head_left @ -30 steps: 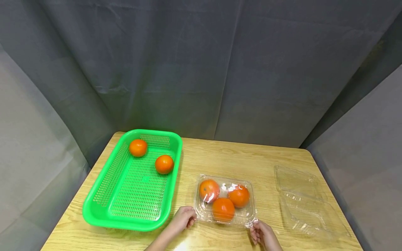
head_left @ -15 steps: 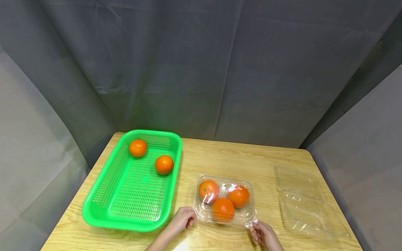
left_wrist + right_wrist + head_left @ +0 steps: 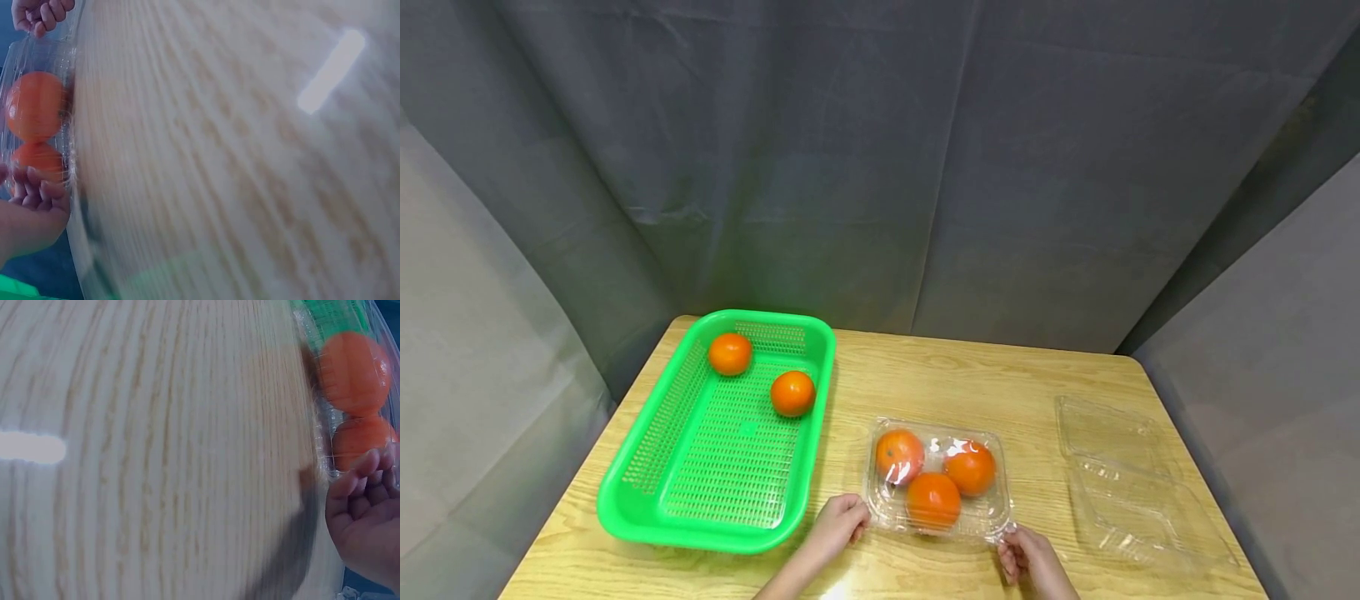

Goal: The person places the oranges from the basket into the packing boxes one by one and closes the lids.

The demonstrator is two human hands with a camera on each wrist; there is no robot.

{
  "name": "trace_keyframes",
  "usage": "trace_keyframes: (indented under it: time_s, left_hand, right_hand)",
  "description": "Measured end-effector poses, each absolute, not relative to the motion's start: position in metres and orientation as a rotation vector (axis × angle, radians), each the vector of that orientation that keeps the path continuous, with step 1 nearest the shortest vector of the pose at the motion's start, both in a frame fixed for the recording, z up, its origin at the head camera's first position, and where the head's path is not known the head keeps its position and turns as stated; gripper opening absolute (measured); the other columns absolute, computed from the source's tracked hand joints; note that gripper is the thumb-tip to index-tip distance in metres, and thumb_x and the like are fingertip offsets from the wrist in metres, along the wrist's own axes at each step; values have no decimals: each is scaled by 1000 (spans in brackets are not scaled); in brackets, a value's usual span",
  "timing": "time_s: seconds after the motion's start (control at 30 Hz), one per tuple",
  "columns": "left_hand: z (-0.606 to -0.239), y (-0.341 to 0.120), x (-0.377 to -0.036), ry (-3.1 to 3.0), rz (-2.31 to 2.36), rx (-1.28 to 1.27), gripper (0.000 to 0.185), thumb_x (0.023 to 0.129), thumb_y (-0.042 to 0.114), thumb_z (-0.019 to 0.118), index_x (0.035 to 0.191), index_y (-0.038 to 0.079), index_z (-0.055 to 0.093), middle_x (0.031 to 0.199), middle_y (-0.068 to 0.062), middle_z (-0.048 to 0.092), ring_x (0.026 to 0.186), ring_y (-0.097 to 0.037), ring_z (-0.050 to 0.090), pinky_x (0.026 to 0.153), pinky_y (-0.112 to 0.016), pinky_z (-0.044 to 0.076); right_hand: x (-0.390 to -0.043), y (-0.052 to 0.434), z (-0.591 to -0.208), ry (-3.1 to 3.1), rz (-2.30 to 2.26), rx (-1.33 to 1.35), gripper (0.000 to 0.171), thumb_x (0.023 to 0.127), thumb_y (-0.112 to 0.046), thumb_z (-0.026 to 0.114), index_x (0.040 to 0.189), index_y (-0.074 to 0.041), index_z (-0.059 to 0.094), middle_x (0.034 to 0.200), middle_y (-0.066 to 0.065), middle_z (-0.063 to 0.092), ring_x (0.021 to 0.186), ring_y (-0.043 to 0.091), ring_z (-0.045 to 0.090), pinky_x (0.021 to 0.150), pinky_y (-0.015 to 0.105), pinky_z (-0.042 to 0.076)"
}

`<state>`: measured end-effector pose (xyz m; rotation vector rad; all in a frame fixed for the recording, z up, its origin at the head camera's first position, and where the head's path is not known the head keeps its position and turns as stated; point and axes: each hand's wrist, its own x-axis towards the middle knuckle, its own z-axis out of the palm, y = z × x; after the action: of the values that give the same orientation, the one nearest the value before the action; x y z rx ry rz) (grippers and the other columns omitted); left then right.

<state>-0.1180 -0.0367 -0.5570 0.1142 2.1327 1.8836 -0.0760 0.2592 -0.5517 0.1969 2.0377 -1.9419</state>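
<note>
— Nothing much has moved since the earlier frames: both hands stay at the clear box's near corners.

— How are they holding it?

— The left hand [image 3: 838, 523] has curled fingers touching the near-left corner of the clear box [image 3: 937, 478]; the right hand [image 3: 1028, 557] pinches the near-right corner. Probably they steady the closed lid over three oranges [image 3: 933, 500].

— And around it?

— It sits on the wooden table [image 3: 925, 383], between a green basket [image 3: 647, 508] holding two oranges [image 3: 792, 392] and an empty clear box [image 3: 1131, 483], lying open on the right.
</note>
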Motion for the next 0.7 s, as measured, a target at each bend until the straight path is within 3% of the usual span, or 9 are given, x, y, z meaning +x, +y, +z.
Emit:
trace_keyframes:
  time_s: [0.1,0.23,0.33,0.47,0.7]
  left_hand:
    - [-555,-36,-116,2349,1781,184,11,76,6,52,66,6,47,56,7,40,49,-2,35,46,-15,31]
    - [-553,-36,-114,2575,1667,281,6,78,8,55,82,4,53,70,3,45,60,-5,41,53,-19,39]
    - [-550,-35,-112,2703,1561,318,24,79,10,57,100,-1,54,91,-5,53,82,-17,52,72,-31,49]
    - [-548,-34,-111,2793,1473,342,50,79,10,59,124,-4,44,125,-18,46,117,-34,43,97,-48,38]
    - [-543,-32,-114,2963,1259,571,67,73,12,63,133,0,39,137,-16,38,126,-32,36,101,-46,32]
  right_hand:
    - [-76,254,-551,2187,-1864,337,21,91,-7,37,75,0,51,57,0,45,48,8,44,48,22,42]
    - [-76,250,-547,2440,-1691,468,13,88,-8,46,92,3,48,66,4,48,55,10,45,51,23,41]
    - [-77,250,-543,2667,-1538,405,24,85,-7,52,106,2,45,82,6,51,65,8,47,57,21,41]
    - [-77,251,-541,2920,-1387,231,44,78,-3,59,119,2,42,104,12,51,83,13,50,66,24,42]
    - [-79,252,-545,3226,-1217,-166,64,63,5,68,123,-1,46,119,14,46,103,25,47,81,46,45]
